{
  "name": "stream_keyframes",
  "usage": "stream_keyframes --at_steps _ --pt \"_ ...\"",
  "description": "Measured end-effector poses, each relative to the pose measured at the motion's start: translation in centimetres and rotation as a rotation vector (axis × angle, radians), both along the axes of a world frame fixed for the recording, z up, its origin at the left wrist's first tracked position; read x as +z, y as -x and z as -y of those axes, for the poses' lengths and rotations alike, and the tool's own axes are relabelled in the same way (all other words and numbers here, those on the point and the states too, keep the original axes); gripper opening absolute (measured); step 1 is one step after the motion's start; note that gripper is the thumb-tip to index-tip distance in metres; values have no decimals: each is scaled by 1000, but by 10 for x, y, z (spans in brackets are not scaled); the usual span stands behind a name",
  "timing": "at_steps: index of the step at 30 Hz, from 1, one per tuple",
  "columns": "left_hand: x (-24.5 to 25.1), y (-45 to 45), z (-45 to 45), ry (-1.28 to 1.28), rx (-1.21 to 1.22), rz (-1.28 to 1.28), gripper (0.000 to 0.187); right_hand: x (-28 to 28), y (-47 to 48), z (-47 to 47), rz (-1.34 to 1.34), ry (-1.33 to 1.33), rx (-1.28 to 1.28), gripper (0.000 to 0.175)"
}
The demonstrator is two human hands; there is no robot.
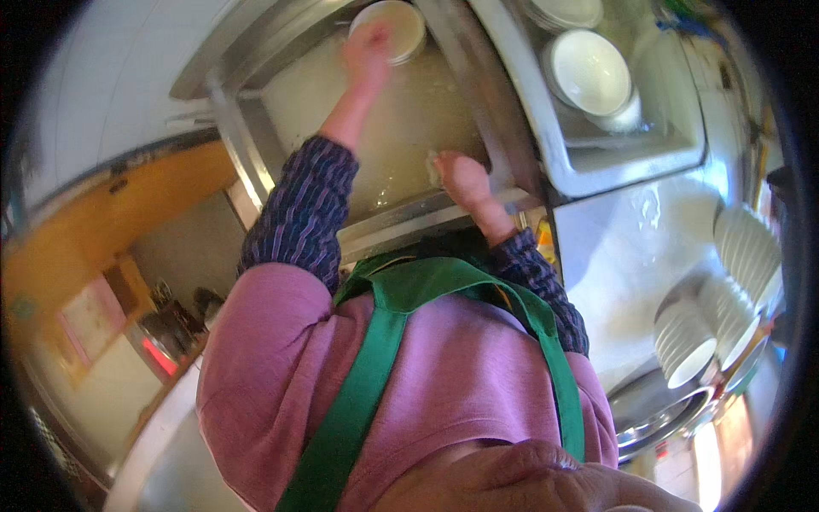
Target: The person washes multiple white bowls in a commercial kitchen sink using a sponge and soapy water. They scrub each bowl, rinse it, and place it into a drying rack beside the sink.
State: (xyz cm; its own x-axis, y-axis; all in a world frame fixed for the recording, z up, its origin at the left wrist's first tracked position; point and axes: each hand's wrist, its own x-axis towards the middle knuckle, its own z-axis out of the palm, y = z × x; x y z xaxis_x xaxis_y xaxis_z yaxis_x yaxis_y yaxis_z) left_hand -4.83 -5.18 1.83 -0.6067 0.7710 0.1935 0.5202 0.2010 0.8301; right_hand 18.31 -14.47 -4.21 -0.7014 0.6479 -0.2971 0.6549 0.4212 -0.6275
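Over the far part of a stainless steel sink (249, 128) is my left hand (371, 48), gripping the rim of a white bowl (406, 29). More than one rim seems to show at the bowl's lower edge, but blur hides whether it is a stack. Cloudy water (384, 134) covers the sink's bottom. Nearer to me, by the sink's right side, my right hand (464, 179) is closed around a small pale cloth or sponge (436, 169). The cloth's shape is mostly hidden by the fingers.
To the right, a second basin (576, 182) holds white bowls (592, 73) in water. Stacks of ribbed white bowls (684, 342) lie tipped on the pale worktop (614, 256). A round metal vessel (665, 416) sits below them. White tiled wall (128, 64) rises at the left.
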Motion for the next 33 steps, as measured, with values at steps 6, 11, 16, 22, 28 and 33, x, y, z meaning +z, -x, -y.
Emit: stream_keyframes --at_steps 6,11,16,22,28,33 --pt "-134 89 200 619 289 250 26 -5 23 -36 -129 271 -148 32" --pt "-196 40 225 607 -33 403 25 -11 49 -44 -153 327 -287 35" --pt "-168 19 209 506 140 780 21 -4 64 -53 -40 320 -429 35" --pt "-134 38 206 589 528 736 30 -3 102 -56 -190 398 -329 33" --pt "-120 38 226 217 381 918 36 -33 154 -17 -199 809 -346 33" --pt "-113 20 213 -37 333 1361 38 -44 181 34 -299 1048 -117 43"
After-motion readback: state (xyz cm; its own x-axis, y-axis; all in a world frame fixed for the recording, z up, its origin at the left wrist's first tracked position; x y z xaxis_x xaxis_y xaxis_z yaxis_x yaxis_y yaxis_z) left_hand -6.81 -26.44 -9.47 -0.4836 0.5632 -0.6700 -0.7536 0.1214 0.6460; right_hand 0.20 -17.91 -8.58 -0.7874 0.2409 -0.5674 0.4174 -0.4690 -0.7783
